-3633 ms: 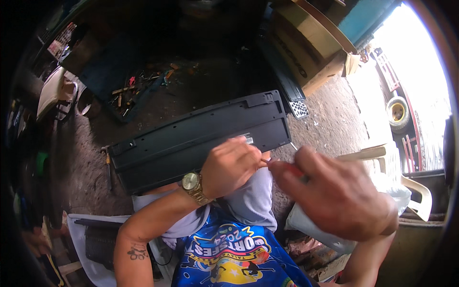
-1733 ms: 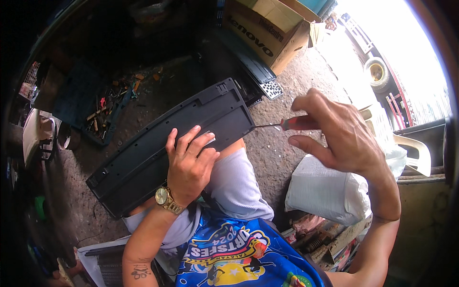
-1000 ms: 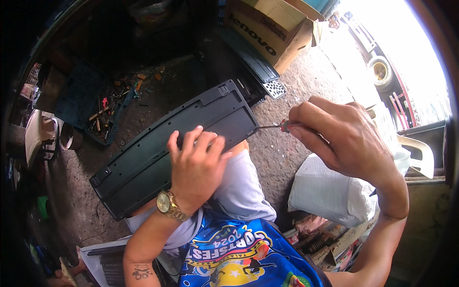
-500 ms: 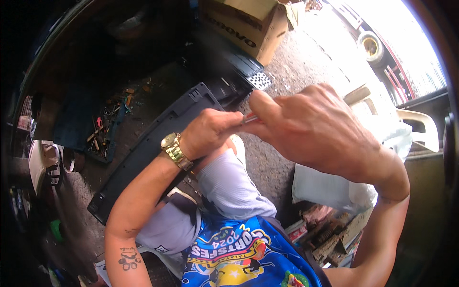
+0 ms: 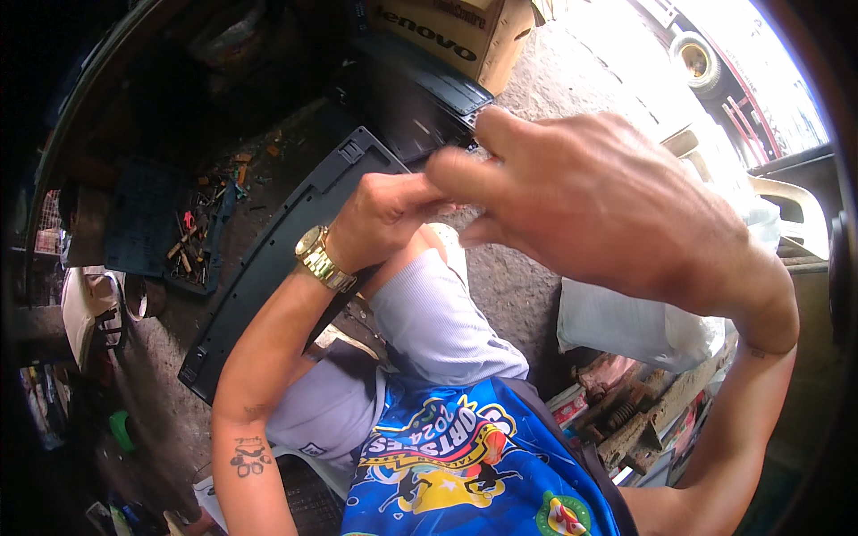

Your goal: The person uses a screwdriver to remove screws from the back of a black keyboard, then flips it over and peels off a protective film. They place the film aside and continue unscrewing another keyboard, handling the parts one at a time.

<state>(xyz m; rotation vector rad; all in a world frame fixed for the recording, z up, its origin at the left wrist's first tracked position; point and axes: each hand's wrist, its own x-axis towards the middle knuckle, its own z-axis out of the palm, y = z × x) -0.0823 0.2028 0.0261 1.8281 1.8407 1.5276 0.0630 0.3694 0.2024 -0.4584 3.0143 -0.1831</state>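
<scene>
My left hand [image 5: 375,219], with a gold watch [image 5: 322,259] at the wrist, is closed in a pinch in front of my knees. What its fingertips hold is hidden behind the other hand. Close against it is my right hand [image 5: 599,192], curled, its forefinger blurred and its thumb a little apart; whether it grips anything does not show. Beneath my left forearm lies a long black plastic panel [image 5: 268,277] with moulded edges, slanting beside my leg. Beyond the hands sits another black plastic part [image 5: 420,112].
An open blue toolbox [image 5: 134,214] with loose hand tools [image 5: 188,250] lies at the left. A cardboard box [image 5: 447,36] stands at the far side. To the right are a white sack [image 5: 626,317], a pale plastic chair [image 5: 791,210] and scrap parts [image 5: 635,429].
My right hand has shifted up and right, and its forefinger now overlaps the left fingertips. The thin reddish-grey piece seen between the fingers before is now hidden. The whole view has shifted slightly.
</scene>
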